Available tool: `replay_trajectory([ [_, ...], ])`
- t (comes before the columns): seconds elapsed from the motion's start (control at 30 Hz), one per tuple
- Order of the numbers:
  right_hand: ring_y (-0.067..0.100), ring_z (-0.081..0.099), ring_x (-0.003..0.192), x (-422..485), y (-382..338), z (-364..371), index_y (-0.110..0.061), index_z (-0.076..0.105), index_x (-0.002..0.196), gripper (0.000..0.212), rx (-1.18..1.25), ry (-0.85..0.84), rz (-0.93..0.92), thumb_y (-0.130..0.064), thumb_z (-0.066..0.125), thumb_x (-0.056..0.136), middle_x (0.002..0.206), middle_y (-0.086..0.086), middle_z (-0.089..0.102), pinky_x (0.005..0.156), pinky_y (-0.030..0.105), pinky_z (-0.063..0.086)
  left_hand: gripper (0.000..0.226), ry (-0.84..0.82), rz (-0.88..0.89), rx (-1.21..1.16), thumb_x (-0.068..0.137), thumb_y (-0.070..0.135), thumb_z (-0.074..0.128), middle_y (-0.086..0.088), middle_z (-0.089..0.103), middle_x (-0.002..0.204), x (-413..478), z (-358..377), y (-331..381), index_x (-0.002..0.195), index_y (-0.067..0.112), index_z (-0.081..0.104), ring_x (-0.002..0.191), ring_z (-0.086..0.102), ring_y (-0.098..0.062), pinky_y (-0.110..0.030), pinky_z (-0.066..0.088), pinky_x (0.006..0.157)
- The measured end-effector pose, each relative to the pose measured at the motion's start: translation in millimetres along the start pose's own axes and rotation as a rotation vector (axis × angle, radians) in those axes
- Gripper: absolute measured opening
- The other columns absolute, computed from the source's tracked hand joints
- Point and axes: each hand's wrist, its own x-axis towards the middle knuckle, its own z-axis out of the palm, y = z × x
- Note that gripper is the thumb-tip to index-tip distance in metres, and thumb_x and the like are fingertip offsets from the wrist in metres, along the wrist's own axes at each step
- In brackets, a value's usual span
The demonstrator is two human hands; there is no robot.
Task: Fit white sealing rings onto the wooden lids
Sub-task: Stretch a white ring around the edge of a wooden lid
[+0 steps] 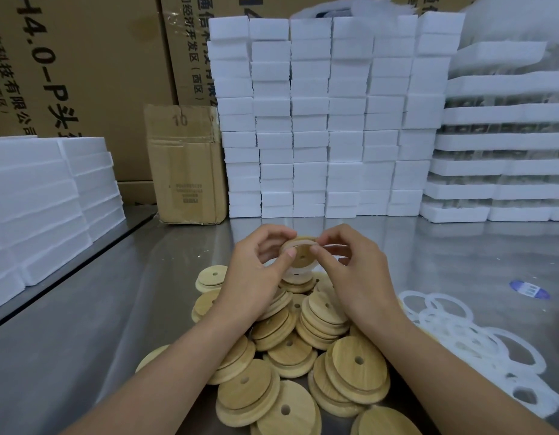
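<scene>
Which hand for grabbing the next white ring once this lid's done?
Right, probably. The loose rings lie on the table on the right hand side; the left hand would have to cross the held lid and the lid pile.

Packing warehouse — stacked foam blocks (309,120), cardboard cartons (83,73), steel table (83,324).

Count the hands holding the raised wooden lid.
2: the left hand pinches the left edge of the wooden lid, the right hand its right edge; no others visible.
</scene>
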Motion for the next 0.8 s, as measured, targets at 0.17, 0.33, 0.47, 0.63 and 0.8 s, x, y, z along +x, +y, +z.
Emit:
replay_trajectory([
  [0.17,0.002,0.072,0.092,2.3,-0.8,-1.4,-0.026,0.074,0.092,0.007,0.088,0.000,0.044,-0.022,0.073,0.098,0.090,-0.015,0.077,0.082,0.032,0.058,0.021,0.023,-0.035,-0.018,0.097,0.005,0.074,0.007,0.081,0.105,1.3,-1.4,-2.4,0.106,0.024,0.074,0.100,0.078,-0.011,-0.028,0.062,0.085],
  [0.33,0.004,0.073,0.090,3.8,0.5,-1.2,-0.025,0.075,0.091,0.009,0.110,0.007,0.076,-0.021,0.072,0.098,0.089,-0.014,0.077,0.082,0.029,0.058,0.023,0.015,-0.067,-0.055,0.098,0.006,0.073,0.005,0.081,0.107,2.4,-1.2,-4.3,0.102,0.029,0.076,0.100,0.078,-0.014,-0.033,0.065,0.084],
  [0.47,0.002,0.073,0.088,5.0,2.4,-0.2,-0.027,0.075,0.087,0.011,0.093,0.004,0.111,-0.024,0.073,0.097,0.087,-0.016,0.077,0.079,0.026,0.055,0.025,0.012,-0.091,-0.109,0.099,0.004,0.072,0.002,0.081,0.107,2.7,-1.2,-4.5,0.099,0.029,0.077,0.099,0.079,-0.015,-0.033,0.066,0.081],
  [0.63,0.000,0.071,0.080,6.5,5.2,1.2,-0.028,0.074,0.083,0.013,0.068,0.012,0.145,-0.027,0.073,0.096,0.082,-0.019,0.075,0.071,0.022,0.049,0.016,0.025,-0.119,-0.169,0.100,0.001,0.069,-0.002,0.081,0.105,1.9,-1.0,-4.0,0.106,0.015,0.074,0.095,0.079,-0.015,-0.029,0.064,0.075],
  [0.8,-0.001,0.070,0.077,5.3,7.4,3.2,-0.027,0.071,0.084,0.014,0.054,-0.008,0.160,-0.036,0.073,0.095,0.081,-0.017,0.074,0.064,0.015,0.047,0.017,0.033,-0.137,-0.217,0.101,0.003,0.068,-0.004,0.081,0.107,1.1,-2.3,-2.6,0.113,0.014,0.074,0.097,0.079,-0.017,-0.035,0.066,0.075],
])
